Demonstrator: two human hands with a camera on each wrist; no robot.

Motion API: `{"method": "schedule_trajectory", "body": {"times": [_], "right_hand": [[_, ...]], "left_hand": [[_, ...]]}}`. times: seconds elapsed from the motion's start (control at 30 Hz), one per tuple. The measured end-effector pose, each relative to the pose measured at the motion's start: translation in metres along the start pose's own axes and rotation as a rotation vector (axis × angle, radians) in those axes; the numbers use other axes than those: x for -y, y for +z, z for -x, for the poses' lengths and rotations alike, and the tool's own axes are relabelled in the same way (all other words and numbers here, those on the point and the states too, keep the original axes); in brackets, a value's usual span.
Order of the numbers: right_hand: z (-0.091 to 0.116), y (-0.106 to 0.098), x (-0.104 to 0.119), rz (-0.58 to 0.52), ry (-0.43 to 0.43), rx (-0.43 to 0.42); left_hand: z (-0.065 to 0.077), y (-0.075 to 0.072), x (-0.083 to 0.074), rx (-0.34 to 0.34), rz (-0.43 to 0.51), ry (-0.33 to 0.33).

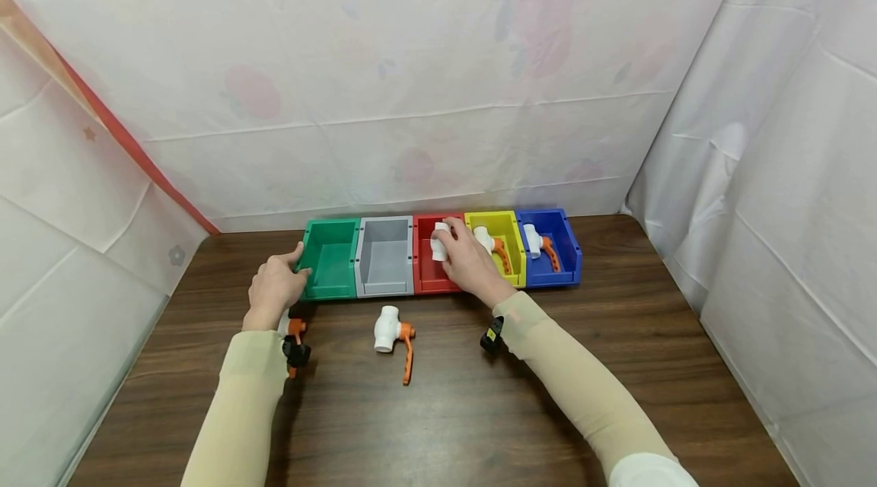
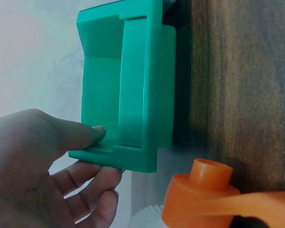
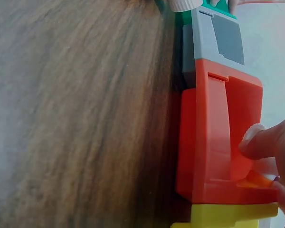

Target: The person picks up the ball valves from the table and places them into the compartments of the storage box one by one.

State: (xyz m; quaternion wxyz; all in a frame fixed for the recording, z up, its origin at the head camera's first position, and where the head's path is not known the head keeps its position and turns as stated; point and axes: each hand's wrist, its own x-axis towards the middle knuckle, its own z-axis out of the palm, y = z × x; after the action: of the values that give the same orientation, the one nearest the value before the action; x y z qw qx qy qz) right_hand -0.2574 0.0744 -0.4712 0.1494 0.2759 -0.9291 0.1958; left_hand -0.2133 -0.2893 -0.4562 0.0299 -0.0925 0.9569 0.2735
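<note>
With its thumb inside and fingers outside, my left hand (image 1: 277, 283) pinches the left wall of the green bin (image 2: 102, 85). My right hand (image 1: 473, 259) holds a white ball valve (image 1: 439, 242) in the red bin (image 3: 213, 137); the hand covers most of its orange handle. Below the bins, another white valve with an orange handle (image 1: 387, 329) lies on the table. A further valve (image 1: 297, 327) lies partly hidden under my left wrist; its orange handle (image 2: 199, 199) looms close in the left wrist view.
The grey bin (image 1: 385, 285) sits between green and red. Right of red stand the yellow bin (image 1: 519, 247) and blue bin (image 1: 565, 243), each with a valve inside. All are joined in a row on the wooden table (image 1: 452, 411), before a white curtain (image 1: 384, 91).
</note>
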Motion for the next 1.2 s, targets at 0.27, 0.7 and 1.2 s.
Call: {"method": "schedule_trajectory", "body": {"times": [0.27,0.7,1.2], "right_hand": [[-0.009,-0.002,0.004,0.034,0.075,0.099],[-0.025,0.005,0.01,0.114,0.095,0.215],[-0.039,0.009,0.006,0.175,0.124,0.349]], "left_hand": [[-0.003,0.003,-0.001,0.005,0.01,0.009],[-0.001,-0.006,0.002,0.011,0.03,0.011],[-0.006,-0.001,-0.001,0.019,0.028,0.003]]}}
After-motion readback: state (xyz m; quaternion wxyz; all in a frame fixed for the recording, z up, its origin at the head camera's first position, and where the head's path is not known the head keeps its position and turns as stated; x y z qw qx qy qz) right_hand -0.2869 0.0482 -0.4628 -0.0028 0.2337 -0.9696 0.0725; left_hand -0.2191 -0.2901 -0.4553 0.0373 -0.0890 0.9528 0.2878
